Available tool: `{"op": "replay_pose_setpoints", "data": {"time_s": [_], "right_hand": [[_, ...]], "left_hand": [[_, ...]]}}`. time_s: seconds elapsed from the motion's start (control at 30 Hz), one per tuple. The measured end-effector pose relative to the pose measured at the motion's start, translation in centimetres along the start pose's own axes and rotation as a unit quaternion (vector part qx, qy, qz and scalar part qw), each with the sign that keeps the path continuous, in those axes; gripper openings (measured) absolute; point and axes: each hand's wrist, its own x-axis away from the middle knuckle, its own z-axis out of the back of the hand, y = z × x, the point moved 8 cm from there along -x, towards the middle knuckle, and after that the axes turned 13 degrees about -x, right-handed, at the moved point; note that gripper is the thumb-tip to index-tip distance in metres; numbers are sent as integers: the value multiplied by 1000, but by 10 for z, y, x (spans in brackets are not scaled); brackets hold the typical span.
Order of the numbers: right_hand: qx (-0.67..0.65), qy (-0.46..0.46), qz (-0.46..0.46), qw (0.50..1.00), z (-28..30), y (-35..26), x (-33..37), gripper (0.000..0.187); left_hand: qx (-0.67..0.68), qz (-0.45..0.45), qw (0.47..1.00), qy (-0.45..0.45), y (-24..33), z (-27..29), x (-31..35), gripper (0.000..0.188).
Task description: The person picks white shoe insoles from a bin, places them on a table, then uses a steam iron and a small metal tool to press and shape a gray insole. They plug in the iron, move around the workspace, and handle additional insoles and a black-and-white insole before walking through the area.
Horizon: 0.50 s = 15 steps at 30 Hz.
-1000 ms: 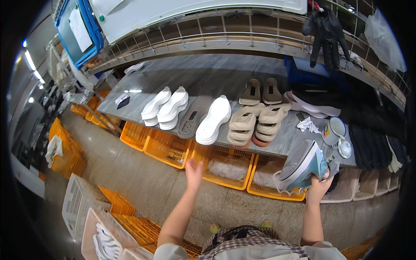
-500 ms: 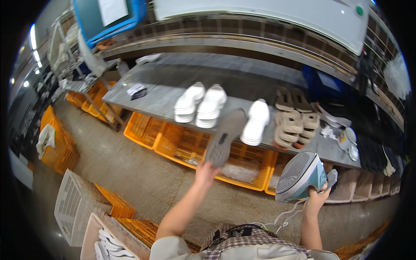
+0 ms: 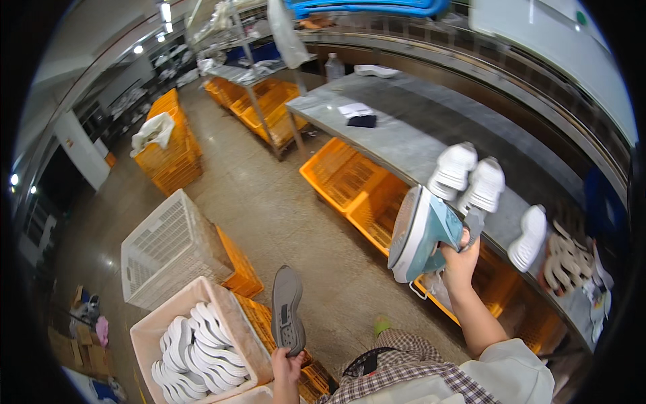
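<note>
In my left hand (image 3: 288, 365) I hold a grey shoe sole (image 3: 287, 310) by its lower end, pinched between the fingers. It stands nearly upright beside a pale crate (image 3: 145, 330) filled with white wavy-edged soles (image 3: 195, 353). My right hand (image 3: 460, 264) is wrapped round the handle of a teal and white clothes iron (image 3: 424, 232), its soleplate turned to the left. The iron is in the air in front of the metal workbench (image 3: 404, 128). Two stacks of white soles (image 3: 452, 170) lie on that bench behind the iron, and another white sole (image 3: 528, 239) lies farther right.
Beige soles (image 3: 562, 262) sit at the bench's right end. Orange crates (image 3: 343, 175) stand under the bench. An upturned whitish crate (image 3: 168, 249) and a tall orange crate stack (image 3: 171, 151) with a white cloth stand on the floor at left. A bottle (image 3: 334, 67) stands on the bench's far corner.
My view has turned left. My left hand has brought the grey sole from the bench edge down beside the crate of soles. My right hand still holds the iron, now tilted more upright.
</note>
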Motion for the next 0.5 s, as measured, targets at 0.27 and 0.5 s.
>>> {"op": "replay_pose_setpoints", "data": {"time_s": [0.27, 0.5], "right_hand": [[-102, -124, -81, 984, -225, 143, -86, 39], [-127, -171, -129, 968, -425, 258, -148, 39]], "left_hand": [[272, 106, 956, 29, 35, 23, -123, 41], [74, -52, 993, 76, 165, -22, -174, 25]]}}
